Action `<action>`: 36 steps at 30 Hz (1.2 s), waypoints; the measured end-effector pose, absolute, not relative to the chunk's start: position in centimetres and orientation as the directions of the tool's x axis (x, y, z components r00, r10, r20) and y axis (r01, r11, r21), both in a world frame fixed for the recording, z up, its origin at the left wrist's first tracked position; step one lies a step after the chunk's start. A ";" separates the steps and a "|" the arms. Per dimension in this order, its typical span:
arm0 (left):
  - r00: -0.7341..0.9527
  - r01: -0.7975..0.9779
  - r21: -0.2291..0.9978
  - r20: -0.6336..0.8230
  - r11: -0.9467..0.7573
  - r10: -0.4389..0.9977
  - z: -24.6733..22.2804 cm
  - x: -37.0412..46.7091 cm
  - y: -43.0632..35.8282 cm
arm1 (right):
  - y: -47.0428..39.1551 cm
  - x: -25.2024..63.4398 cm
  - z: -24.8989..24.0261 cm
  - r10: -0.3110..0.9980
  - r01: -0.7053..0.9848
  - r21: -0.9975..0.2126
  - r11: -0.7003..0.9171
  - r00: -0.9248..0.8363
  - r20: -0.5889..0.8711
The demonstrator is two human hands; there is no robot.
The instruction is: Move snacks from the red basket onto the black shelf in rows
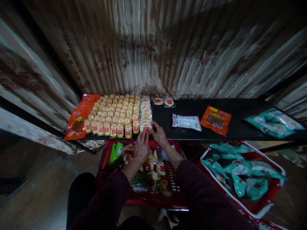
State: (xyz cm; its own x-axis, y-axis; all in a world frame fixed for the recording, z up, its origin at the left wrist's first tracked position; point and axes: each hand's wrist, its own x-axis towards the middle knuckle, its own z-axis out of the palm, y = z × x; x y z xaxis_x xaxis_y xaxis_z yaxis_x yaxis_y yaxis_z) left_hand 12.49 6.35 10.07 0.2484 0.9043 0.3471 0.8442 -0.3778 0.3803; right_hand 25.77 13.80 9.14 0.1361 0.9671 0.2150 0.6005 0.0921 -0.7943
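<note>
At the shelf's front edge, a round white wrapped cake (145, 127) with a red label lies at the front of a column of similar round cakes (145, 110). My left hand (142, 148) has its fingertips on the near side of this cake. Around its right side curl the fingers of my right hand (158, 134). Left of the column, many small yellow wrapped cakes (114, 130) stand in tight rows. Below my hands, a red basket (102, 163) holds mixed wrapped snacks, among them round cakes (161, 169) and a green packet (117, 154).
Orange snack packets (77, 123) overlap at the shelf's left end. Farther right on the black shelf (163, 123) lie two round cakes (163, 101), a white-and-blue packet (186, 122), an orange packet (216, 120) and teal bags (273, 123). A second basket (260, 214) holds several teal bags.
</note>
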 end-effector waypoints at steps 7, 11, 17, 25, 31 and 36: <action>0.229 0.845 0.383 0.370 -0.372 0.901 9.9 12.6 6.7 | 14.3 25.5 9.0 0.959 0.603 -0.790 0.110 0.145 0.244; 0.249 0.845 0.367 0.373 -0.388 0.894 9.6 12.3 6.4 | 13.8 25.4 9.0 0.950 0.632 -0.765 0.122 0.149 0.276; 0.280 0.840 0.351 0.371 -0.413 0.885 9.3 12.1 6.2 | 12.6 25.8 8.9 0.941 0.650 -0.747 0.140 0.149 0.305; 0.301 0.829 0.345 0.388 -0.440 0.871 8.7 12.2 6.0 | 12.4 26.0 8.4 0.940 0.610 -0.780 0.142 0.165 0.300; 0.313 0.816 0.356 0.390 -0.455 0.866 9.3 12.1 5.4 | 11.5 25.7 9.7 0.930 0.577 -0.807 0.126 0.215 0.299; 0.338 0.799 0.385 0.349 -0.462 0.874 8.7 11.3 2.8 | 7.5 25.1 10.6 0.891 0.589 -0.785 0.194 0.229 0.392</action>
